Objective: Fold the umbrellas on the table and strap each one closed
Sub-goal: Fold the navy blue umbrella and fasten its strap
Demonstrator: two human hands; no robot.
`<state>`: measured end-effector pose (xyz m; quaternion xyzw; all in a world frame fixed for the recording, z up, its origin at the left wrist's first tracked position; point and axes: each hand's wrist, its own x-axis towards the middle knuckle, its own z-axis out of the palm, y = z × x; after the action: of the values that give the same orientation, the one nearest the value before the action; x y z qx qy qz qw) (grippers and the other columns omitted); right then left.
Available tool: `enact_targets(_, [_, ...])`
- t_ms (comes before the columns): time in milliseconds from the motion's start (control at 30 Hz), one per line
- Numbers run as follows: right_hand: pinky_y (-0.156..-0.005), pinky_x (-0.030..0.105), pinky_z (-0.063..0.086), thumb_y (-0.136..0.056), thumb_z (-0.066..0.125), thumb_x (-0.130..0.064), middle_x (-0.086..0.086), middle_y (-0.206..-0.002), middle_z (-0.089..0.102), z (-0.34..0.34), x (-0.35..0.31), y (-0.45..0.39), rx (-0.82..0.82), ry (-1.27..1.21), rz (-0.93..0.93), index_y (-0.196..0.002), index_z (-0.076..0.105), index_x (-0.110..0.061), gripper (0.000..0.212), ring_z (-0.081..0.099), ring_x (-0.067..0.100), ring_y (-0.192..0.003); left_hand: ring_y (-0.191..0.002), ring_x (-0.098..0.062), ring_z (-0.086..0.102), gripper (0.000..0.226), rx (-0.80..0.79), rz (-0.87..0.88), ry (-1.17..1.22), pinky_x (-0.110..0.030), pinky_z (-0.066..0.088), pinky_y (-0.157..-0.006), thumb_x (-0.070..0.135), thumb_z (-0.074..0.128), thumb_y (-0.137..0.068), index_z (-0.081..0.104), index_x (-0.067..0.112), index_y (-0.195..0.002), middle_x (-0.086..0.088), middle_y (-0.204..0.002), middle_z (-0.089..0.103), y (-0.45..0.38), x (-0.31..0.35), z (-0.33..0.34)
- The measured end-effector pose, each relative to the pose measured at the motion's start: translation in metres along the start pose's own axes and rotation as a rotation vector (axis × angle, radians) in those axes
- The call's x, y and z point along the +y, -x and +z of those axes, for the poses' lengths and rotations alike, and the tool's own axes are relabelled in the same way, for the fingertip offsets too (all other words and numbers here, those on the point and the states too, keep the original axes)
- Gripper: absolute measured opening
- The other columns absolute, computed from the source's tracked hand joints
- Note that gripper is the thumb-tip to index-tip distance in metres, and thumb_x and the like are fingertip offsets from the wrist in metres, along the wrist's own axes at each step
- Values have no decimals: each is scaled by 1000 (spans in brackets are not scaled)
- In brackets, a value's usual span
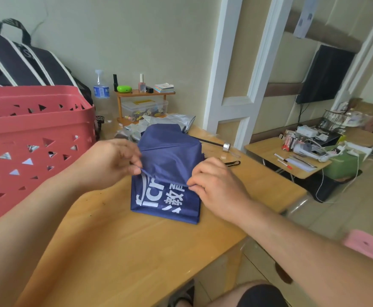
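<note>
The blue umbrella [170, 156] lies on the wooden table [119, 251], its canopy bunched into flat folds with white lettering facing up. The left hand [112, 162] pinches a fold of the fabric at the canopy's left edge, fingers curled onto the cloth. The right hand [216, 185] pinches the same fold at the right edge (thumb and fingertips clamped on it). The umbrella's dark shaft with a silver tip [226, 147] points away to the right. A red basket [32, 140] stands just left of the hands.
</note>
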<state>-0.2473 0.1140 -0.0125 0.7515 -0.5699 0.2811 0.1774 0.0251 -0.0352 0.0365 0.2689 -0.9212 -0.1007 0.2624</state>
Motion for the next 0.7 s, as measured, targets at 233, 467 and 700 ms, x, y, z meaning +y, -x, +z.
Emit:
enact_targets(233, [-84,42,49,-80,87,-13,-10,-89,63,22,-6,21,-89,78,-140,-105,79,-26,29,53,21,-101,-105,-13,58,22,-110,11,-181,-43,46,-99,52,51,-86,67,36,-88,23,-99,67,18,-4,29])
enact_targets(467, [-87,43,48,-91,67,-23,-12,-92,64,21,-7,19,-242,12,-160,-107,81,-35,24,58,23,-101,-156,-24,24,70,-195,-31,-249,-50,21,-125,60,19,-101,32,27,-161,4,-168,31,-26,51,74])
enact_targets(700, [-94,24,49,-89,63,-6,-15,-108,71,2,15,2,-275,-265,216,-114,79,-28,37,62,3,-102,-155,-22,-30,75,-460,-165,-408,-53,-13,-126,68,6,-101,-19,33,-162,9,-169,-29,-21,38,115])
